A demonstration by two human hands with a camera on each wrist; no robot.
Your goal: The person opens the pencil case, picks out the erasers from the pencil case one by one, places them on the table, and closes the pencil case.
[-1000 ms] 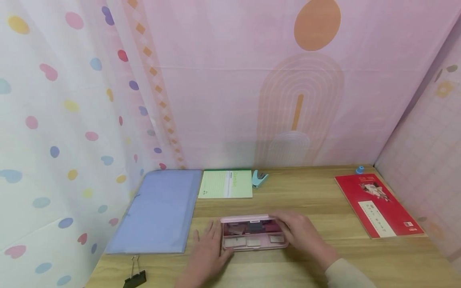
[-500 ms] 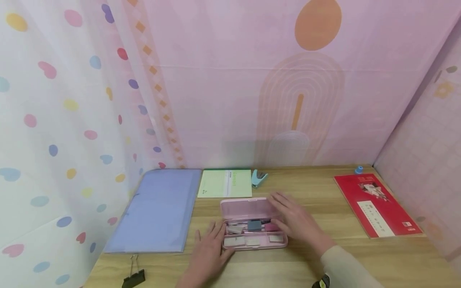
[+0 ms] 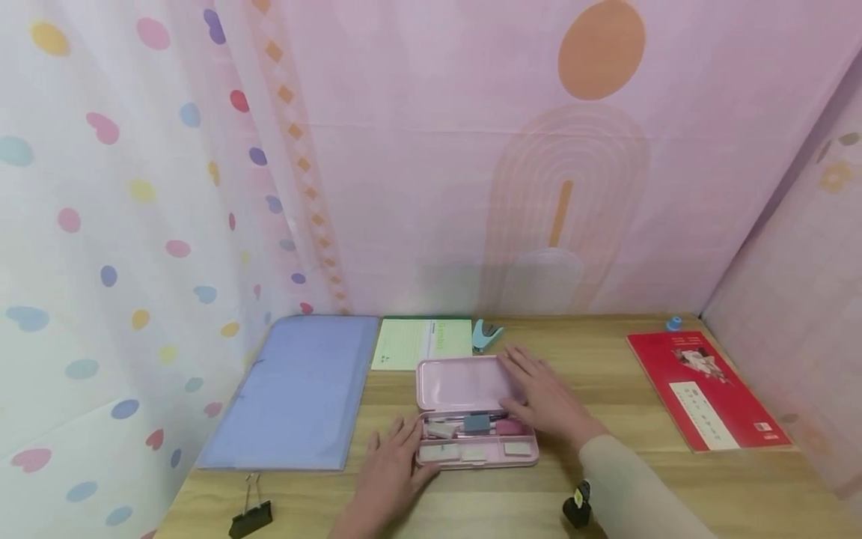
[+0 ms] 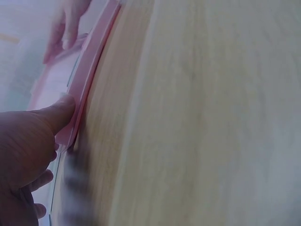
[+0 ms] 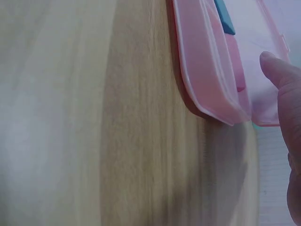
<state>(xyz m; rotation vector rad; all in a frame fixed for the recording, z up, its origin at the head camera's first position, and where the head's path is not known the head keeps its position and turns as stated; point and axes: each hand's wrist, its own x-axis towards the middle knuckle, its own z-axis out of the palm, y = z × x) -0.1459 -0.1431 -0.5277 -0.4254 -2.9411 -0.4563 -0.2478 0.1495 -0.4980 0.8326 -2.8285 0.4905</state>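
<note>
A pink pencil case (image 3: 494, 463) lies on the table with its lid (image 3: 465, 382) tipped back. Inside, a blue-grey block (image 3: 477, 424), a dark pink piece (image 3: 509, 427) and pens fill the rear compartment; several pale blocks (image 3: 439, 452) lie along the front. My left hand (image 3: 390, 468) rests against the case's left end, its fingers extended and its thumb (image 4: 60, 110) pressing the front wall. My right hand (image 3: 548, 397) lies at the lid's right edge with fingers stretched out; its thumb (image 5: 275, 68) is over the lid. The right fingertips are partly out of the right wrist view.
A blue folder (image 3: 289, 397) lies at left, with a black binder clip (image 3: 251, 519) in front. Behind the case are a green notebook (image 3: 404, 344) and a light-blue stapler (image 3: 482, 335). At right are a red book (image 3: 741, 408) and a small blue object (image 3: 674, 323).
The pencil case's lid has swung from nearly upright to tilted back, showing more of the contents. My right hand has moved back with it; my left hand stays at the left end.
</note>
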